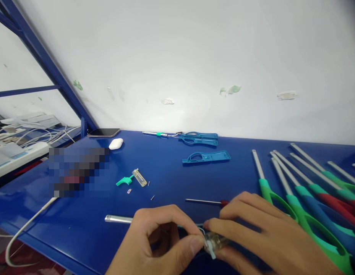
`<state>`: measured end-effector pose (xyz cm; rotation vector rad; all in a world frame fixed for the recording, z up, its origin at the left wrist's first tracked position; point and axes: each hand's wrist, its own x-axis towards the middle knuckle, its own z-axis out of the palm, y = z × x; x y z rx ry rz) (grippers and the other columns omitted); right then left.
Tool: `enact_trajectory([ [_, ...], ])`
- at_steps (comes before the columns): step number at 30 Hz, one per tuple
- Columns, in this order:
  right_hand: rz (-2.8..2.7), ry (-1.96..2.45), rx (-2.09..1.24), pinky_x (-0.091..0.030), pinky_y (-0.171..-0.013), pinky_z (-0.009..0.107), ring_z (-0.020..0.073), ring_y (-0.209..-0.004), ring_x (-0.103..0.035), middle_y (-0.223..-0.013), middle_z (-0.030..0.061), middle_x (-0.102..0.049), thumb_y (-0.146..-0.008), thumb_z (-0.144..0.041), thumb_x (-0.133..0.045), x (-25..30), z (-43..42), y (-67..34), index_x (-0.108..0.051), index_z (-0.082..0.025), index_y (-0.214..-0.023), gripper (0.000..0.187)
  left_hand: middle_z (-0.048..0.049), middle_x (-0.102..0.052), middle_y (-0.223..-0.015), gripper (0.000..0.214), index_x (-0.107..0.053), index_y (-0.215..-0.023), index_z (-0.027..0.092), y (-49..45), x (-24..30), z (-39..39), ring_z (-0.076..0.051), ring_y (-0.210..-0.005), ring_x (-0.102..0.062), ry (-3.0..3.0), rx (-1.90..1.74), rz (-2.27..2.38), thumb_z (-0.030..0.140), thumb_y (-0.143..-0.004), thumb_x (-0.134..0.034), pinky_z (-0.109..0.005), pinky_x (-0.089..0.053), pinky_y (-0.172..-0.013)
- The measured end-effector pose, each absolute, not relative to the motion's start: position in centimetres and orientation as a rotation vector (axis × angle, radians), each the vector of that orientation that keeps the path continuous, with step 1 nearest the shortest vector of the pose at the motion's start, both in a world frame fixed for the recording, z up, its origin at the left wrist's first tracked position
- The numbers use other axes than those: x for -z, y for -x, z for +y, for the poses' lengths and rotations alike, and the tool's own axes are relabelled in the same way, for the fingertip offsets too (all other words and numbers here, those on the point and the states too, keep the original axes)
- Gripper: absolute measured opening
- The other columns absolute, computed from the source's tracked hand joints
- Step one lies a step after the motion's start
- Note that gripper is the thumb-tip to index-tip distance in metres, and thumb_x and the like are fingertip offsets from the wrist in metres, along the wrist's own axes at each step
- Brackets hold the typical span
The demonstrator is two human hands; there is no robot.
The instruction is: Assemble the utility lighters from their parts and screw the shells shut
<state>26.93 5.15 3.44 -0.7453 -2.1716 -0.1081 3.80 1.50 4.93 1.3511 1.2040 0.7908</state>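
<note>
Near the front edge of the table, both hands meet over an opened stick lighter. My left hand (166, 240) is closed, thumb and forefinger pinching at a thin white wire (203, 231) by the lighter's clear part (216, 241). A silver tube (118, 219) sticks out to the left behind that hand. Around the clear part, my right hand (260, 233) has its fingers closed; a pale blue-white tab (211, 250) points down from it. The fingers hide most of the lighter. Just beyond the right hand lies a screwdriver (204, 201) with a red handle.
Several stick lighters (289, 183) lie at the right. Blue handle shells (208, 157) and a wired tube (154, 133) lie toward the wall. Left of centre are a green trigger (125, 181), clear piece (140, 178) and tiny pins. Phone (104, 132), white case (116, 143) and cable (31, 225) sit left.
</note>
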Motion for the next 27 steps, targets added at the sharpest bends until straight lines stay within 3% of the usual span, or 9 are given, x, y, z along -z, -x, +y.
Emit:
enact_trajectory([
  [12,-2.181,0.737,0.096,-0.05,-0.07,0.036,0.0168,-0.066,-0.069,-0.078,-0.0023,-0.076,-0.118,-0.031,-0.043,-3.73,4.99,-27.14,-0.072,-0.027,-0.089,0.041,-0.0024,-0.075,-0.085,0.028,-0.081,-0.088,0.023,-3.99,-4.38,1.26,-0.017,-0.076,-0.068,-1.495,-0.802,1.222,0.049,-0.098,-0.076,-0.025,-0.049,-0.068],
  [27,-2.216,0.757,0.107,-0.05,-0.068,0.034,0.0176,-0.075,-0.074,-0.084,-0.003,-0.078,-0.118,-0.038,-0.046,-3.31,5.38,-27.37,-0.078,-0.03,-0.102,0.037,0.0009,-0.07,-0.08,0.03,-0.074,-0.084,0.022,-4.2,-4.86,1.44,-0.015,-0.07,-0.062,-1.672,-0.87,1.273,0.042,-0.105,-0.068,-0.024,-0.047,-0.065],
])
